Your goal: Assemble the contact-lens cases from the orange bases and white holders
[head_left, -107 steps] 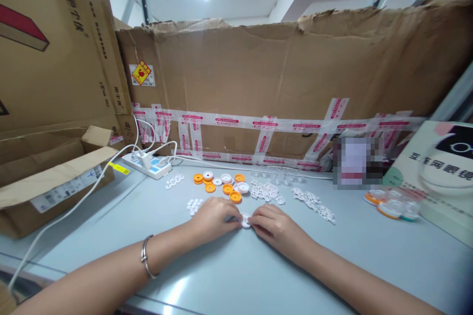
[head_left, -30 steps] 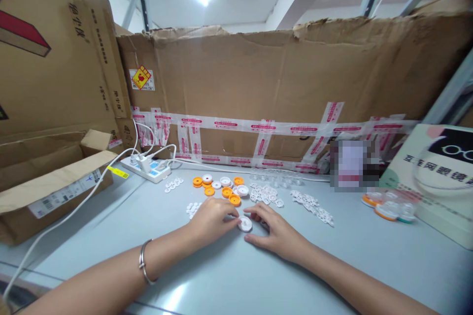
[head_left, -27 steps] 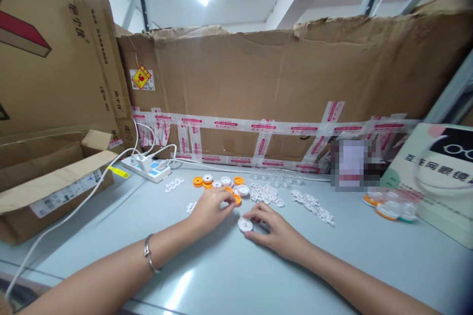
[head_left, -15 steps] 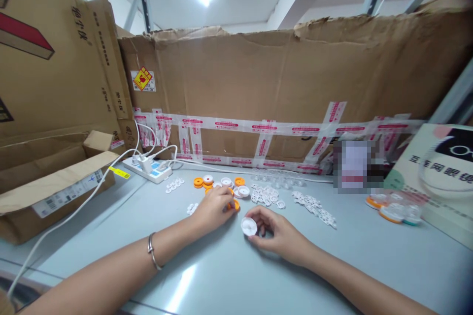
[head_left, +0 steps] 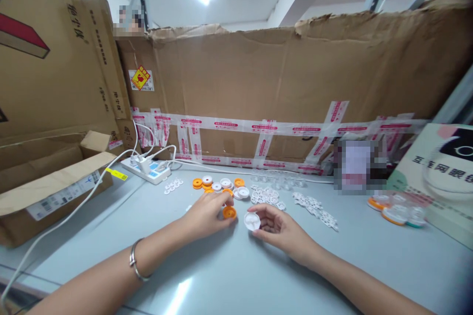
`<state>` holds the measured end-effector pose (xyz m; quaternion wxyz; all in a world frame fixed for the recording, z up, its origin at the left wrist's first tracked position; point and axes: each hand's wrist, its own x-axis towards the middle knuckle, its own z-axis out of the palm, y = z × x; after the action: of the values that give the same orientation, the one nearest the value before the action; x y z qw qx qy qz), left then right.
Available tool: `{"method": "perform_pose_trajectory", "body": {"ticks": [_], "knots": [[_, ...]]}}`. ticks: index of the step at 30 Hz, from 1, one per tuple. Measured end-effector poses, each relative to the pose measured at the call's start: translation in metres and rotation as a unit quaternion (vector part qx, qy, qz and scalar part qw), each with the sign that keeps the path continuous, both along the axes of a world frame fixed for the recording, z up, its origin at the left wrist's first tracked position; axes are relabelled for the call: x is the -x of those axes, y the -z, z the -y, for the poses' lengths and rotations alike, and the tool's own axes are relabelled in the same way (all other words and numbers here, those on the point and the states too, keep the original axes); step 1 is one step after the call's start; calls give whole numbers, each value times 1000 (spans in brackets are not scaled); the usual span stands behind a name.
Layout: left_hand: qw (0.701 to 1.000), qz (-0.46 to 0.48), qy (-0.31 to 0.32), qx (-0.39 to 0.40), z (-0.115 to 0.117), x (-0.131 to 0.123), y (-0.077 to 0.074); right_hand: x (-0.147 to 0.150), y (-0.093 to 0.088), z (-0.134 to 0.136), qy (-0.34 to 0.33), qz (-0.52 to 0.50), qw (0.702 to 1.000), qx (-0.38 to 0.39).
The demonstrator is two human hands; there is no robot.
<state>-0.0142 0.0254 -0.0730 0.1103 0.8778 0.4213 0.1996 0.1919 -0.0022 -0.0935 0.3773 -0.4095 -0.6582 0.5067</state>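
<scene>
1. The left hand [head_left: 207, 213] has its thumb and fingers curled around a round orange plastic disc with a raised rim [head_left: 229, 212], pinching it at the edges just above the near-centre of the grey table [head_left: 236, 275].
2. The right hand [head_left: 286, 234] pinches a round white plastic disc with a ridged face [head_left: 252, 221] between thumb and forefinger, its other fingers curled in behind. The disc is tilted up, just right of the orange one; the two are apart, so joining them, if they belong together, is not yet done.
3. At the far right lies a small cluster of clear-domed plastic pieces on orange, white and green bases [head_left: 401, 210]. These look like the finished ones, judging by their layered build. The white disc shows no such dome.
4. Much seems left: at the far centre, more orange plastic discs [head_left: 239, 182] and white plastic discs [head_left: 243, 192] lie loose in a group.
5. Right of that group lie small white perforated plastic pieces [head_left: 265, 195], with clear plastic domes [head_left: 281, 179] farther back and another white perforated strip of parts [head_left: 316, 210] farther right. All appear unused, so the work is probably at an early stage.
</scene>
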Motion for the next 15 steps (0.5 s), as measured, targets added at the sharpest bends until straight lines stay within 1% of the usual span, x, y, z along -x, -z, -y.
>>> {"method": "perform_pose_trajectory", "body": {"ticks": [3,7,9,12,15], "knots": [[999,32,31,-4,2,0,-1,0,2,-1,4,-12,1000,5],[992,69,95,-36,6,-5,-4,0,3,-2,10,-24,999,20],[989,74,114,-53,7,-8,-3,2,4,-1,11,-30,999,29],[988,65,117,-74,8,-12,0,4,5,-1,13,-34,999,30],[991,48,105,-68,8,-16,4,6,7,0,8,-25,999,23]]}}
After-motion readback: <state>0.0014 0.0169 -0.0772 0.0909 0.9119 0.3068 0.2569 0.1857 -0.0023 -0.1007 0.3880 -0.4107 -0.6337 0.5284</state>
